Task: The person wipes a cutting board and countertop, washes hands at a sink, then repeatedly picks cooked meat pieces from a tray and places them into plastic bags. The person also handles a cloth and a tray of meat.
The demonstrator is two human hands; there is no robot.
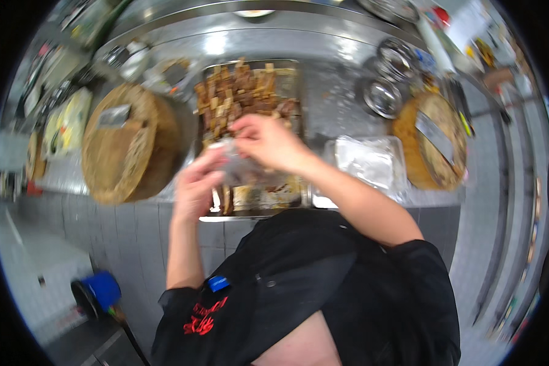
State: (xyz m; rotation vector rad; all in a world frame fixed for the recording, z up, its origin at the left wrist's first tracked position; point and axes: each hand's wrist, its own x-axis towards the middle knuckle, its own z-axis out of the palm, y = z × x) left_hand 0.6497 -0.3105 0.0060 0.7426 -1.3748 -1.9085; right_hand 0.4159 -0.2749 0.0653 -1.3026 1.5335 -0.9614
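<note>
Over a metal tray [287, 83] of browned meat ribs [240, 89], a clear plastic bag [243, 168] hangs between my two hands, blurred by motion. My left hand [196, 185] grips the bag's upper left edge with the thumb and fingers. At its upper right, my right hand [267, 142] pinches the mouth of the bag with bent fingers. Something dark reddish shows through the plastic, though I cannot tell whether it is inside or behind. Bones stick up from the heaped ribs at the back of the tray; the hands hide part of its middle.
To the left, a round wooden chopping block [119, 180] bears a cleaver [114, 116]. Another block [446, 171] with a cleaver [434, 137] stands at right. Between tray and right block sits a plastic container [399, 158] holding clear plastic bags [363, 160]. Metal bowls [383, 98] stand behind it.
</note>
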